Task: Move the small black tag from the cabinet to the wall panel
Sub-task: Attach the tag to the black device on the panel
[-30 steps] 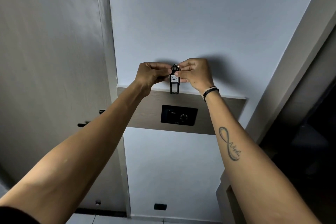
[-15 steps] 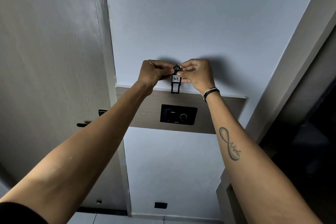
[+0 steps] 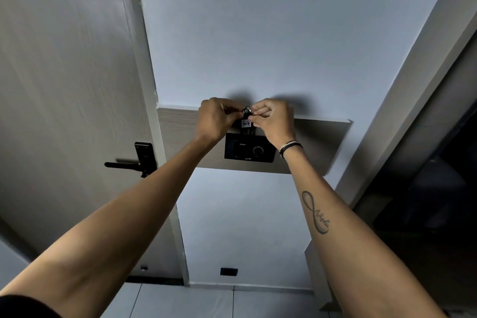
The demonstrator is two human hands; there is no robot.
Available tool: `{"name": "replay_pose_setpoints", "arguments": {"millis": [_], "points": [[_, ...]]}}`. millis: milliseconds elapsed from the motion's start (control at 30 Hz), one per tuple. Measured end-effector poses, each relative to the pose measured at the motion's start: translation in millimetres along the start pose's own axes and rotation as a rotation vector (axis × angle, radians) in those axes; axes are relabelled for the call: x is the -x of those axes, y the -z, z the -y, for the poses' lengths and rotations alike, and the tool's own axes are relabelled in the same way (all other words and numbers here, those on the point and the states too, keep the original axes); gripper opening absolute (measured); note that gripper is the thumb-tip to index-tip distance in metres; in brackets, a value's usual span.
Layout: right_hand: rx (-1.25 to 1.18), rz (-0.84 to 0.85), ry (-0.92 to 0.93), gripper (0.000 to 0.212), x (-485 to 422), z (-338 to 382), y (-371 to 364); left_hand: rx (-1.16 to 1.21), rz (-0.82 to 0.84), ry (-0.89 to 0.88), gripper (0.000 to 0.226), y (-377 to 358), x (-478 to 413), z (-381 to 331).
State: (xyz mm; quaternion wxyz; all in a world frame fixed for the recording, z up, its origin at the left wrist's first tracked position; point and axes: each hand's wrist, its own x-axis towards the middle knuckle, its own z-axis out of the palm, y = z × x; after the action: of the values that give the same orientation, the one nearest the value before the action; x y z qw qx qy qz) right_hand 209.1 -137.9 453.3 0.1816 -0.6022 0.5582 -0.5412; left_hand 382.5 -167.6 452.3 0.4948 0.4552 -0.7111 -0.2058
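A small black tag (image 3: 246, 124) with a white label reading 407 and a metal ring at its top hangs between both hands. My left hand (image 3: 215, 119) pinches it from the left and my right hand (image 3: 275, 119) grips the ring from the right. The tag's lower end sits right at the top edge of the black wall panel (image 3: 249, 150), which has a round dial and is set in a wooden board (image 3: 320, 146). Whether the tag touches the panel cannot be told.
A pale door (image 3: 64, 85) with a black lever handle (image 3: 134, 160) stands to the left. A white door frame (image 3: 402, 85) and a dark opening lie to the right. A small black outlet (image 3: 228, 271) sits low on the wall, above a tiled floor.
Both hands have brought the tag down from above the wooden board to the top edge of the black panel. The view has tilted down, so the door handle shows fully.
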Motion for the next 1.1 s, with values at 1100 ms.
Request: {"name": "replay_pose_setpoints", "arguments": {"millis": [1100], "points": [[0.374, 0.020, 0.061, 0.014, 26.2, -35.2, -12.4, -0.335, -0.122, -0.315, 0.011, -31.6, 38.1, 36.6]]}}
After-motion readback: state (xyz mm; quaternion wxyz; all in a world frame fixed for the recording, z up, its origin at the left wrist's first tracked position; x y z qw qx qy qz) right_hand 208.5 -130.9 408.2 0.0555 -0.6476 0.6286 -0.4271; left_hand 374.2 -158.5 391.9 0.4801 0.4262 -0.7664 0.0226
